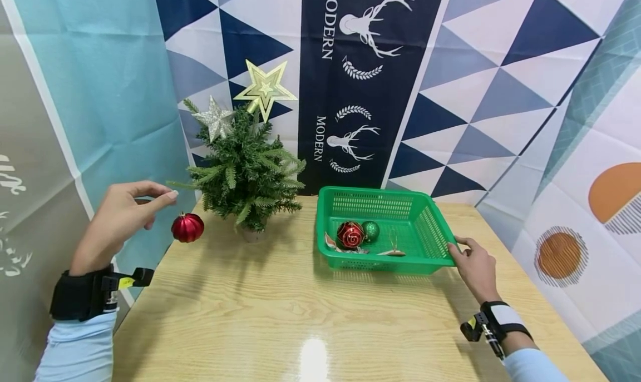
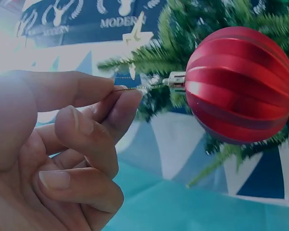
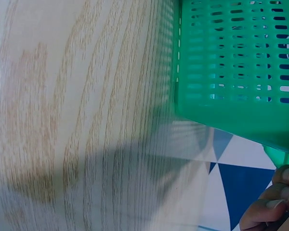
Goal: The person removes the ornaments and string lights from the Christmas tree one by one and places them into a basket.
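A: Where's the ribbed red ball (image 1: 187, 227)?

B: Hanging in the air by the left edge of the desk (image 1: 250, 304), just left of the tree (image 1: 240, 170). The left hand (image 1: 122, 223) pinches its string (image 2: 149, 87).

A: And the right hand (image 1: 478, 265)?

B: It grips the green basket (image 1: 380, 264) at its near right corner, toward the right edge of the desk.

A: How would the ball handle?

B: Light, I'd guess, probably hollow. The shell looks stiff, smooth and slippery, so a hard squeeze could crack it.

A: Best hold, then?

B: The string, though it lets the ball swing. The silver cap (image 2: 177, 79) should steady it better, but might pull loose.
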### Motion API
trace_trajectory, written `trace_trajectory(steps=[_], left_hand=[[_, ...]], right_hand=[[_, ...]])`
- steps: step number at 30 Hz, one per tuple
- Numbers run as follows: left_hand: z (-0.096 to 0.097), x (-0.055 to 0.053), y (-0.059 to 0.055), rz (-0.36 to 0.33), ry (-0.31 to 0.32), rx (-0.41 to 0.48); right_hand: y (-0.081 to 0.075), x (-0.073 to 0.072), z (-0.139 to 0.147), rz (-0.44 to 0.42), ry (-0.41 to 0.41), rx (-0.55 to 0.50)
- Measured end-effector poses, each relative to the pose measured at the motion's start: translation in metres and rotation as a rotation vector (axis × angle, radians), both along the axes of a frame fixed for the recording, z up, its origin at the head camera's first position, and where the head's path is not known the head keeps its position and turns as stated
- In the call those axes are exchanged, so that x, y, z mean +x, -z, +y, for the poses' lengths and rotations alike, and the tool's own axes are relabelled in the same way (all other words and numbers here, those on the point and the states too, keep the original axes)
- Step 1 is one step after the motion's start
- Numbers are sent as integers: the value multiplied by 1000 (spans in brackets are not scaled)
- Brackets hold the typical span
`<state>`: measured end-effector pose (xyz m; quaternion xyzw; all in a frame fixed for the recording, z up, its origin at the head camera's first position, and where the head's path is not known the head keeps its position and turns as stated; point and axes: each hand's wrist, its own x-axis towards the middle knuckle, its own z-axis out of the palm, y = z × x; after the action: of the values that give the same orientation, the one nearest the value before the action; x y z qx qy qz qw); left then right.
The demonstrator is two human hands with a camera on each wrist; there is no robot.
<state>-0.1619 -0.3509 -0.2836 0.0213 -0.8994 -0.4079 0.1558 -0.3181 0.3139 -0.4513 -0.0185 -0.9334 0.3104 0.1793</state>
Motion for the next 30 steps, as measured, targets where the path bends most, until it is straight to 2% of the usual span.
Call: trace_trajectory(steps=[6, 15, 23, 30], left_hand=[[13, 7, -7, 38, 29, -6], [36, 13, -13, 80, 83, 41], [57, 10, -14, 118, 132, 59], [74, 2, -11, 115, 164, 55]], right_hand=[[0, 1, 0, 3, 3, -3], [1, 1, -1, -1, 6, -13], [4, -1, 1, 6, 9, -11], [6, -4, 0, 7, 13, -5]])
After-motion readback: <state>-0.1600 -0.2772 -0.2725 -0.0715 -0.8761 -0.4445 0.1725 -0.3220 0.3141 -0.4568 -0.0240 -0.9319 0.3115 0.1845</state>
